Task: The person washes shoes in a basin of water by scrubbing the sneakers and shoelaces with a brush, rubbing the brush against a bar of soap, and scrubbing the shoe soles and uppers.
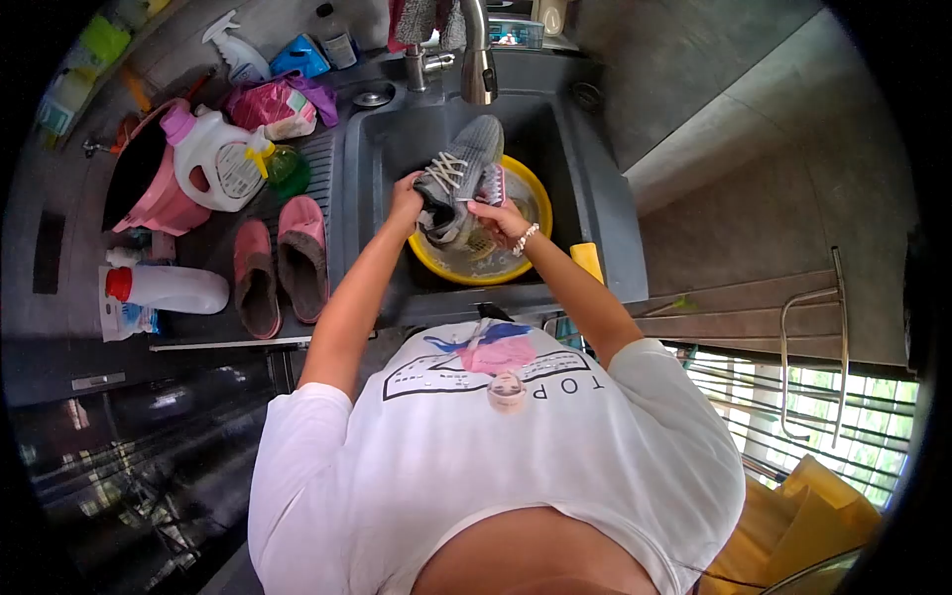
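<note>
A grey knit sneaker with pale laces is held over a yellow basin in the sink. My left hand grips the shoe near its heel and collar, at the left side. In my right hand is a scrub brush with pale bristles and a pinkish edge; its bristles face the shoe's right side, close against it. My right fingertips reach the shoe's heel area. Cloudy, sudsy water lies in the basin below. The brush handle is mostly hidden by my fingers.
The dark sink has a pull-down faucet above it. A yellow block, perhaps a sponge, sits on the front right rim. At left are pink slippers, a white detergent jug, a green spray bottle and a pink tub.
</note>
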The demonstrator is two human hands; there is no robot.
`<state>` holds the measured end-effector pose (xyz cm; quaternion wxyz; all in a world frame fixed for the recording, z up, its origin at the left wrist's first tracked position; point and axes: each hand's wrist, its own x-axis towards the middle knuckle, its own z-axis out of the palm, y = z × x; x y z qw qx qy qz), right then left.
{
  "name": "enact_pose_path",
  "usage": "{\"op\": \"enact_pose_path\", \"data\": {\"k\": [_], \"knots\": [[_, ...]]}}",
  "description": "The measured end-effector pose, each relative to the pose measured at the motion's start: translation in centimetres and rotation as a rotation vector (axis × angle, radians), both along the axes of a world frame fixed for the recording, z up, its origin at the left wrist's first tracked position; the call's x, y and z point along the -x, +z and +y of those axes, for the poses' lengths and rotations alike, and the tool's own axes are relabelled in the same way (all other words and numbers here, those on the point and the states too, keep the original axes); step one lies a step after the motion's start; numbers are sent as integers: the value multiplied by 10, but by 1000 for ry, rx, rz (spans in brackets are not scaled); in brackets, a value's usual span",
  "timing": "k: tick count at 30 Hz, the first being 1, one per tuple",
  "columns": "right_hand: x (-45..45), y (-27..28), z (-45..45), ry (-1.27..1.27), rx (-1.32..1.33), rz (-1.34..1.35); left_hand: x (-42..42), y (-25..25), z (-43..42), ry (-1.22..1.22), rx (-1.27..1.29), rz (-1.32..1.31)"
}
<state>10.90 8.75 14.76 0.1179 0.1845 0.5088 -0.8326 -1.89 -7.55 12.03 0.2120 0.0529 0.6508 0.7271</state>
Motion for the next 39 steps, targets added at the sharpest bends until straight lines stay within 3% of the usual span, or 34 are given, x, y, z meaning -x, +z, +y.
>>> {"op": "enact_pose_path", "data": {"k": [1, 9, 11, 13, 15, 16, 17, 19, 20, 21, 23, 24, 28, 30, 31, 33, 35, 39], "knots": [[1, -6, 5, 19, 81, -5, -2, 5, -1, -64, -106, -120], [0, 18, -5, -6, 89, -85, -12, 12, 0, -170, -109, -366], [0, 28, -14, -84, 112, 10, -18, 31, -7, -169, 19, -249], [2, 31, -21, -225, 145, 199, -3, 14, -10, -193, 98, -131], [12, 0, -9, -237, 63, 129, 11, -2, -17, -273, 473, 385], [17, -14, -2, -246, -22, 64, -22, 61, -16, -96, 685, 541], [17, -17, 1, -246, -18, 64, -30, 72, -18, -97, 689, 541], [16, -20, 4, -306, -55, 67, -38, 80, -21, 62, 675, 922], [18, -21, 4, -341, -46, 71, -43, 73, -16, 3, 464, 741], [17, -12, 3, -346, -42, 69, -48, 76, -10, -4, 467, 740], [11, 17, -2, -367, -125, -34, -58, 83, -1, -275, 651, 517], [22, -11, 0, -389, -98, 1, -58, 82, 3, -278, 652, 518], [24, -13, 1, -338, -88, -31, -53, 74, 16, -331, 391, 205], [26, -11, 1, -303, -109, -21, -49, 75, 24, -307, -283, -281], [25, -8, 2, -288, -117, -15, -44, 74, 26, -317, -277, -283], [28, -3, -3, -174, -316, 79, -27, 72, 27, -467, -316, -699], [22, -1, -1, -56, -681, 98, -20, 60, 35, -520, -290, -768], [24, -35, 0, -119, -718, 175, -17, 22, 39, -400, -215, -586]]}}
